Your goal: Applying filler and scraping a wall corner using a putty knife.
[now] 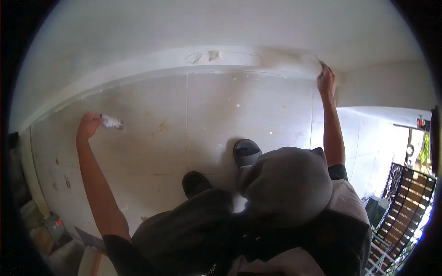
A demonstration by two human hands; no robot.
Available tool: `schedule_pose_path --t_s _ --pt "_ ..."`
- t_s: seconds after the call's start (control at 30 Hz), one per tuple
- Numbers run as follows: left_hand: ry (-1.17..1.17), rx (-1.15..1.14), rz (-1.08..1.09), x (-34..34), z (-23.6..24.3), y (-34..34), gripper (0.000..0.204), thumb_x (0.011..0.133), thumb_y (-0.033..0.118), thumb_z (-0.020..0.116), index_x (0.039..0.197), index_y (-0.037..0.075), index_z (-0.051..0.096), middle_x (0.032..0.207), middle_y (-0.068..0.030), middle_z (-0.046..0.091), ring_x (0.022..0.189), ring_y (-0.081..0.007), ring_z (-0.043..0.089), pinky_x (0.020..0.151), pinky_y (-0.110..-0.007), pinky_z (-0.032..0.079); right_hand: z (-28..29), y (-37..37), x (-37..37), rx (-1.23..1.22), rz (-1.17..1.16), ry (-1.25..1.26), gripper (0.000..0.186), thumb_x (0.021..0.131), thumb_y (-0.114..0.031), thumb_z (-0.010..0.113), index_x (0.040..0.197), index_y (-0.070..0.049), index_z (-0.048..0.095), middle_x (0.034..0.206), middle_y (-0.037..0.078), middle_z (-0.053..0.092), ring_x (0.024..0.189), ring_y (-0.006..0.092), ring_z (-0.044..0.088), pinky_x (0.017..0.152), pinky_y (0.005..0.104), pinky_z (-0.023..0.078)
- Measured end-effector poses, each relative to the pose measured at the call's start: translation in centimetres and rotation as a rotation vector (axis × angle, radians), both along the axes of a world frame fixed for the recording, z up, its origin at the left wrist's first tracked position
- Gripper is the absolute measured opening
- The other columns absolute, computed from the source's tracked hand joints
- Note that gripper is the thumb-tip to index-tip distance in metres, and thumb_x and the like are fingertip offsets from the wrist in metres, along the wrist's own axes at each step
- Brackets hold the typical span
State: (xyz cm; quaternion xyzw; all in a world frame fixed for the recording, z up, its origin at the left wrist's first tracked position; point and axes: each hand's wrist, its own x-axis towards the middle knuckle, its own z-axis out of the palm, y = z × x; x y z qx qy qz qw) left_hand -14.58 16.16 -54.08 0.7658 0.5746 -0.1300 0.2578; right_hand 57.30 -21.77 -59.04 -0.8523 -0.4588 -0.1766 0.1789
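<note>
My left hand, held out over the floor, is closed on a small putty knife. White paste covers its flat blade. My right arm reaches to the low part of the white wall. There my right hand is closed, its fingertips at a thin pale thing blurred against the wall, which I cannot make out. Left of that hand, a rough patch of off-white filler sits on the wall's lower band, with a pale smeared stretch between them.
Below the wall lies a light tiled floor with small white spots. My sandalled feet stand on it, close to my bent knee. A wall corner juts out at right, with a slatted brown bench beyond. A grey box stands lower left.
</note>
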Motion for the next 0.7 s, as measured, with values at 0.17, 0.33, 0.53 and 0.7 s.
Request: schedule_pose_path --t_s 0.17,0.33,0.53,0.7 --pt "-0.01 -0.018 0.095 3.1 1.9 -0.9 0.021 0.073 0.017 0.059 0.077 -0.003 0.062 0.062 -0.0078 0.055 0.058 -0.0147 0.051 0.057 -0.03 0.041 -3.1 -3.7 4.3 -0.173 -0.378 0.111 0.027 0.08 -0.008 0.043 0.101 -0.006 0.059 0.093 0.019 0.061 0.084 0.0366 0.059 0.071 0.0449 0.048" --pt "-0.122 0.019 0.067 3.5 1.5 -1.0 0.021 0.075 0.016 0.058 0.079 -0.004 0.061 0.064 -0.007 0.056 0.058 -0.0139 0.051 0.056 -0.03 0.041 -5.6 0.6 -3.3 -0.191 -0.14 0.197 0.034 0.077 0.001 0.042 0.107 -0.007 0.056 0.096 0.019 0.06 0.088 0.0348 0.058 0.076 0.0429 0.047" --pt "-0.143 0.015 0.146 0.0 -0.6 -0.2 0.021 0.077 0.018 0.058 0.079 -0.002 0.061 0.063 -0.0038 0.054 0.057 -0.0128 0.048 0.053 -0.029 0.039 -4.1 0.2 -4.8 0.156 0.001 0.086 0.029 0.079 -0.004 0.045 0.105 -0.007 0.056 0.093 0.019 0.06 0.085 0.0359 0.058 0.074 0.0437 0.047" --pt "-0.159 0.088 0.146 0.5 -2.3 0.7 0.022 0.08 0.019 0.056 0.078 -0.003 0.058 0.063 -0.0025 0.05 0.057 -0.0116 0.047 0.053 -0.028 0.039 -7.7 -14.2 13.0 0.669 -0.401 0.429 0.029 0.074 -0.007 0.051 0.101 0.005 0.053 0.08 0.019 0.059 0.068 0.0323 0.058 0.054 0.0404 0.048"
